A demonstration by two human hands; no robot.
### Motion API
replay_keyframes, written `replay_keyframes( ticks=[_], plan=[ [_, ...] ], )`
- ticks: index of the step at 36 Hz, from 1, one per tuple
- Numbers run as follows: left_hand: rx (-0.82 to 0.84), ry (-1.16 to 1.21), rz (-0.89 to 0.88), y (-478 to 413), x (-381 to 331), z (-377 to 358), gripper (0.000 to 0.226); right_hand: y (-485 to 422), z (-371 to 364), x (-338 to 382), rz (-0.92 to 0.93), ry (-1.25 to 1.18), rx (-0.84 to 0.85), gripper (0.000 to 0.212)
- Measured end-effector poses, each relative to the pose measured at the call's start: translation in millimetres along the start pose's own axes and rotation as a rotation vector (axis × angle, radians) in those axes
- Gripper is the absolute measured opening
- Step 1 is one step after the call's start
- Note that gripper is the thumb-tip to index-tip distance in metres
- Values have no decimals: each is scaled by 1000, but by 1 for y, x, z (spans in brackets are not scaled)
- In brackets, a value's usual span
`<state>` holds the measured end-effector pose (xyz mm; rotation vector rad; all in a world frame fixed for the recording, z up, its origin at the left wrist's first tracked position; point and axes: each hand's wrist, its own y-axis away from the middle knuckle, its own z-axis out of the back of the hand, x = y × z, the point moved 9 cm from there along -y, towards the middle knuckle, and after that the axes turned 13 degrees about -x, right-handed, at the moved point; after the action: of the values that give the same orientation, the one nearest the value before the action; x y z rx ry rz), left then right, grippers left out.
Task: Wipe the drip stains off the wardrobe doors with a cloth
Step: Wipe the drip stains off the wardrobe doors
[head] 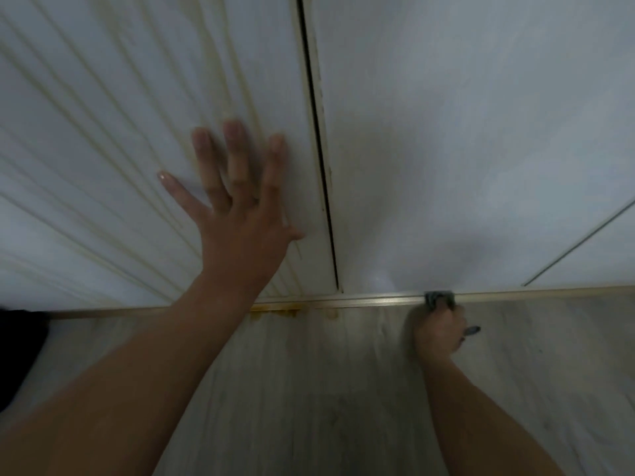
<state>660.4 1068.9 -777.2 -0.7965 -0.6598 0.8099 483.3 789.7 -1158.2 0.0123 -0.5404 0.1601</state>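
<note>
**Head view: left palm flat on the streaked door, right fist at the bottom rail**

Head camera looks steeply down along two white wardrobe doors to the floor. The left wardrobe door (103, 132) carries many long yellowish drip stains (113, 108) that run down its surface in thin lines. The right wardrobe door (464, 132) looks plain and pale, and I see no clear streaks on it. A dark narrow gap (318, 132) separates the two doors.

The left hand (240, 221) lies flat against the left door, close to the gap. Its fingers (237, 149) are spread wide and hold nothing; the thumb points toward the gap.

The right hand (438, 333) is low, at the metal rail (360, 299) that runs under the doors. Its fingers are closed into a fist around a small grey cloth (439, 298), which touches the rail below the right door. A small piece of grey also sticks out at the right side of the fist. The picture is blurred here, so the exact shape of the cloth is not clear.

On the rail and the floor (309, 389) below the left door there are orange-brown spots (275, 309). The floor has a pale wood pattern. At the far left edge is a dark object that I cannot identify.
</note>
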Motion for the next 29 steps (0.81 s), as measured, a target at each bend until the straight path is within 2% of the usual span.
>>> replay_keyframes(
  ticks=[2,3,7,8,9,11,14,16,18,21,23,24,26,29],
  plan=[
    [-10,-1,-5,0,-1,0,148,29,-10,19,36,-14,62,27],
    [-8,4,-5,1,-1,-1,146,48,-17,33,110,7,98,29],
    [-17,-9,-7,0,1,-2,143,133,-61,111,618,-16,410,37],
    [-25,-21,-13,0,0,-2,144,149,-73,124,721,15,497,37],
    [-28,-35,-22,0,1,-3,146,156,-78,134,733,40,544,37],
    [-25,-44,-31,-1,-1,-3,149,151,-73,138,651,63,543,35],
    [-7,-35,-28,-1,-1,-2,151,139,-48,110,522,94,388,39],
    [-3,-35,-29,1,0,-3,151,129,-28,91,373,62,282,43],
    [8,-33,-35,1,0,-4,151,129,-26,87,316,68,266,41],
    [23,-23,-33,1,-1,-4,150,148,-38,106,432,16,387,35],
    [18,-17,-25,1,-1,-4,151,173,-53,119,529,7,574,34],
    [15,-7,-22,1,-1,-3,152,182,-57,120,513,-6,658,33],
    [9,-9,-23,1,-1,-1,152,186,-50,121,340,-122,722,33],
    [-7,-17,-21,0,-1,1,151,158,-17,107,-80,-364,467,31]
  ],
)
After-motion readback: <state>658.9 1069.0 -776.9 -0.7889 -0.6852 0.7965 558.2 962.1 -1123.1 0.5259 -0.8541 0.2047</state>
